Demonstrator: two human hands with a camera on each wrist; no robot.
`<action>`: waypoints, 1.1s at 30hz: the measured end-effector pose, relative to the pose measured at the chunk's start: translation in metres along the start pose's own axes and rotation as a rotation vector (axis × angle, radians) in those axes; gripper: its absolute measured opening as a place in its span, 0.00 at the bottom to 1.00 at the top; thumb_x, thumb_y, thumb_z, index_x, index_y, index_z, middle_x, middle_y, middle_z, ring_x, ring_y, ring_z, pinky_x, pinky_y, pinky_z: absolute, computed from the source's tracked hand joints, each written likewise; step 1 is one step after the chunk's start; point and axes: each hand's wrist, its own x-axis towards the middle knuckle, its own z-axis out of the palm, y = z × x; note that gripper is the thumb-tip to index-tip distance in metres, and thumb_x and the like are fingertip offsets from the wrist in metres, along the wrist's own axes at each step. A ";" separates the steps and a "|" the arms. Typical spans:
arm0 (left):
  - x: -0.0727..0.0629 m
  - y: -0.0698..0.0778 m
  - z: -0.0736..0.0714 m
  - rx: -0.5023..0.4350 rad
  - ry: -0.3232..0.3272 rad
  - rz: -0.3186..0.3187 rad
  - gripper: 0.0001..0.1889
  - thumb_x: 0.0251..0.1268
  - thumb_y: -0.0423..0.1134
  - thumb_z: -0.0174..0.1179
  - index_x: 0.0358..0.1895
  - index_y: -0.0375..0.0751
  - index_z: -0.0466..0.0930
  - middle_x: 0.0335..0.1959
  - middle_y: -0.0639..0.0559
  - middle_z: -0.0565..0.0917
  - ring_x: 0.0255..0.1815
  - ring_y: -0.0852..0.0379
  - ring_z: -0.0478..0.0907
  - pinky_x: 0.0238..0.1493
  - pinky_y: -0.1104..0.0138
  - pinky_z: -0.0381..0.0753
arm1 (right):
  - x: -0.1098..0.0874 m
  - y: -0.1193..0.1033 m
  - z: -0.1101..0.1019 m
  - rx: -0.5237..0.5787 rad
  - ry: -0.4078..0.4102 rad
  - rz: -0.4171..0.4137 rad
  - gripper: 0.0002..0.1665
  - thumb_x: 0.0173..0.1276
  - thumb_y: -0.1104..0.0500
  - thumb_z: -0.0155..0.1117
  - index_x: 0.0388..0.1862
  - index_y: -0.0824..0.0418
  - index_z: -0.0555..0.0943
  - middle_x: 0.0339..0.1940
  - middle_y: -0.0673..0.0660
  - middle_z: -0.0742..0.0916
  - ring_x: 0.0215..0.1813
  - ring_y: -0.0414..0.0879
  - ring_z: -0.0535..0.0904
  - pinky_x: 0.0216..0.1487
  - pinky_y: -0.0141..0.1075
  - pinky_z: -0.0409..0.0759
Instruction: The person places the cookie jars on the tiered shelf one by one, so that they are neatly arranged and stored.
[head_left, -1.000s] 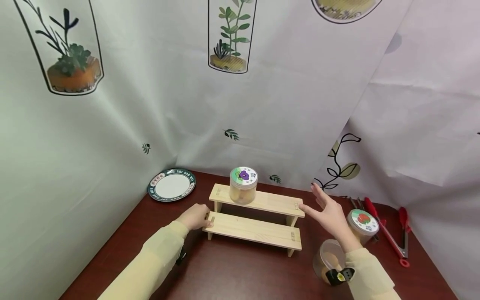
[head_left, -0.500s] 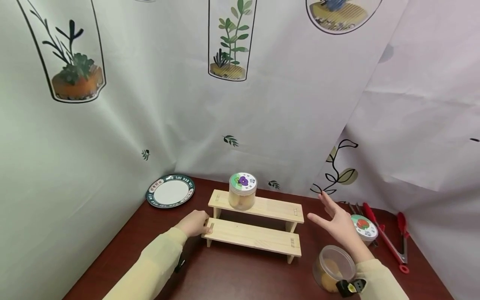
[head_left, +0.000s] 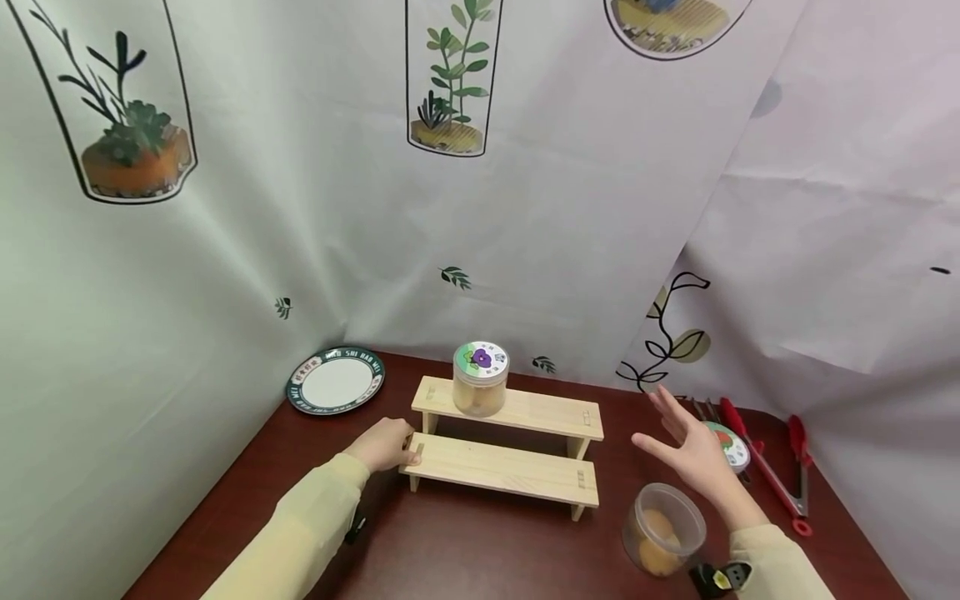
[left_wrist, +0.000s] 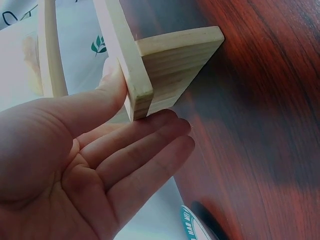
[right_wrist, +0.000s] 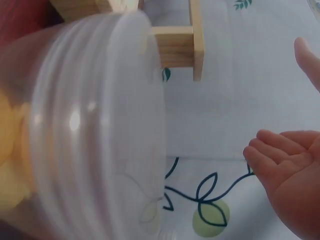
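Note:
My left hand (head_left: pixel 381 445) pinches the left end of the lower step of a two-tier wooden rack (head_left: pixel 501 469). In the left wrist view, the thumb lies on the board (left_wrist: pixel 120 45) and the fingers extend past its end. A lidded clear jar (head_left: pixel 481 392) with a purple flower label stands on the upper step. My right hand (head_left: pixel 693 454) is raised to the right of the rack with fingers spread, holding nothing. Below it sits a lidless clear jar (head_left: pixel 633 533) with round yellowish pieces inside; its rim looms large in the right wrist view. Another jar (head_left: pixel 737 452), its label tomato-like, is partly hidden behind the right hand.
A white plate with a dark patterned rim (head_left: pixel 300 392) leans in the back left corner. Red-handled tongs (head_left: pixel 776 487) and some metal forks lie at the right. Patterned cloth walls (head_left: pixel 525 233) enclose the dark red table (head_left: pixel 465 550).
My right hand has drawn back rightward from the rack's right end, now covering more of the tomato-label jar. The left hand stays on the rack. The camera view has shifted slightly.

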 end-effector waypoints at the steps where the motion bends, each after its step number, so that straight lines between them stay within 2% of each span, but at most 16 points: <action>1: 0.000 0.000 -0.001 0.003 0.000 0.001 0.12 0.52 0.41 0.70 0.31 0.36 0.80 0.20 0.52 0.74 0.22 0.57 0.66 0.28 0.65 0.67 | 0.000 0.002 -0.001 0.007 -0.004 -0.002 0.55 0.61 0.43 0.67 0.77 0.57 0.47 0.72 0.64 0.65 0.69 0.64 0.64 0.59 0.51 0.68; 5: 0.000 0.000 -0.002 0.008 -0.003 -0.005 0.12 0.52 0.41 0.70 0.29 0.37 0.79 0.18 0.52 0.72 0.20 0.57 0.64 0.26 0.66 0.65 | -0.003 0.008 -0.003 0.022 -0.015 -0.014 0.54 0.61 0.45 0.67 0.77 0.56 0.47 0.72 0.64 0.65 0.68 0.65 0.64 0.56 0.50 0.71; 8: -0.001 0.000 -0.002 0.008 -0.003 -0.004 0.12 0.52 0.41 0.70 0.31 0.36 0.80 0.19 0.52 0.73 0.21 0.57 0.65 0.27 0.66 0.65 | -0.005 0.013 -0.007 0.024 -0.002 -0.032 0.53 0.62 0.47 0.68 0.77 0.54 0.48 0.72 0.63 0.65 0.68 0.64 0.64 0.54 0.35 0.75; 10: 0.000 0.001 -0.002 0.005 -0.003 0.000 0.13 0.52 0.41 0.70 0.32 0.35 0.80 0.20 0.51 0.75 0.22 0.57 0.66 0.27 0.65 0.66 | -0.008 0.018 -0.010 0.035 0.015 -0.043 0.52 0.62 0.49 0.68 0.77 0.53 0.48 0.72 0.64 0.66 0.68 0.63 0.63 0.52 0.23 0.72; 12: 0.000 0.001 -0.001 0.001 -0.002 0.006 0.13 0.52 0.41 0.70 0.34 0.35 0.81 0.21 0.51 0.76 0.22 0.57 0.67 0.28 0.65 0.67 | -0.011 0.024 -0.012 0.046 0.037 -0.042 0.52 0.62 0.50 0.68 0.77 0.53 0.49 0.72 0.64 0.66 0.70 0.49 0.64 0.49 0.14 0.65; 15: 0.001 0.001 0.000 -0.004 -0.001 0.006 0.13 0.53 0.41 0.70 0.33 0.35 0.81 0.20 0.51 0.76 0.22 0.57 0.66 0.27 0.65 0.67 | -0.015 0.035 -0.015 0.032 0.070 -0.028 0.51 0.61 0.50 0.68 0.77 0.52 0.50 0.70 0.64 0.68 0.64 0.24 0.62 0.48 0.12 0.63; 17: 0.000 0.000 0.000 -0.002 0.002 0.006 0.13 0.53 0.41 0.70 0.33 0.35 0.81 0.20 0.51 0.75 0.21 0.57 0.66 0.27 0.66 0.67 | -0.016 0.042 -0.015 0.000 0.089 -0.007 0.51 0.61 0.48 0.68 0.77 0.51 0.51 0.70 0.64 0.68 0.58 0.17 0.60 0.47 0.11 0.63; 22: -0.002 -0.003 0.001 0.004 0.013 0.007 0.13 0.53 0.42 0.69 0.34 0.35 0.81 0.21 0.51 0.76 0.22 0.57 0.66 0.28 0.65 0.67 | -0.019 0.057 -0.016 -0.024 0.141 0.042 0.51 0.61 0.46 0.68 0.76 0.48 0.52 0.70 0.63 0.69 0.60 0.19 0.62 0.46 0.12 0.64; 23: -0.003 -0.004 0.001 0.005 0.017 0.011 0.13 0.53 0.41 0.69 0.34 0.35 0.80 0.21 0.51 0.75 0.22 0.57 0.66 0.28 0.65 0.67 | -0.020 0.059 -0.016 -0.022 0.151 0.049 0.51 0.61 0.46 0.69 0.76 0.48 0.52 0.70 0.63 0.69 0.58 0.17 0.61 0.46 0.12 0.65; 25: -0.003 -0.005 0.002 0.004 0.025 0.018 0.13 0.54 0.41 0.69 0.32 0.35 0.79 0.20 0.52 0.74 0.22 0.57 0.65 0.27 0.65 0.66 | -0.021 0.063 -0.015 -0.023 0.167 0.052 0.51 0.60 0.46 0.69 0.76 0.51 0.53 0.70 0.64 0.69 0.61 0.22 0.64 0.46 0.12 0.64; 26: -0.003 -0.005 0.002 0.005 0.028 0.023 0.12 0.54 0.41 0.69 0.32 0.36 0.79 0.20 0.52 0.73 0.22 0.57 0.65 0.27 0.65 0.66 | -0.022 0.065 -0.015 -0.028 0.173 0.055 0.52 0.59 0.46 0.70 0.76 0.51 0.53 0.69 0.64 0.69 0.59 0.19 0.63 0.46 0.11 0.64; 27: -0.003 -0.005 0.002 0.009 0.032 0.030 0.12 0.53 0.41 0.69 0.31 0.36 0.79 0.20 0.52 0.73 0.22 0.57 0.65 0.27 0.65 0.66 | -0.023 0.067 -0.016 -0.029 0.179 0.054 0.52 0.59 0.47 0.70 0.76 0.53 0.53 0.69 0.65 0.70 0.62 0.24 0.65 0.45 0.11 0.63; 30: -0.002 -0.004 0.002 0.021 0.033 0.042 0.13 0.54 0.42 0.69 0.32 0.35 0.79 0.20 0.52 0.73 0.22 0.57 0.65 0.27 0.65 0.66 | -0.025 0.074 -0.016 -0.038 0.200 0.057 0.51 0.59 0.47 0.70 0.76 0.55 0.54 0.68 0.66 0.70 0.61 0.20 0.64 0.45 0.09 0.60; 32: 0.000 -0.003 0.002 0.026 0.031 0.047 0.13 0.54 0.42 0.69 0.32 0.35 0.79 0.20 0.52 0.73 0.22 0.57 0.66 0.27 0.65 0.66 | -0.027 0.078 -0.018 -0.040 0.203 0.071 0.52 0.59 0.47 0.70 0.76 0.56 0.54 0.68 0.66 0.70 0.56 0.14 0.61 0.45 0.09 0.59; 33: 0.000 -0.002 0.002 0.027 0.028 0.048 0.13 0.54 0.42 0.69 0.33 0.35 0.79 0.20 0.52 0.73 0.23 0.57 0.66 0.27 0.65 0.66 | -0.028 0.080 -0.020 -0.040 0.205 0.077 0.52 0.59 0.47 0.70 0.76 0.56 0.54 0.68 0.65 0.70 0.59 0.17 0.63 0.45 0.08 0.58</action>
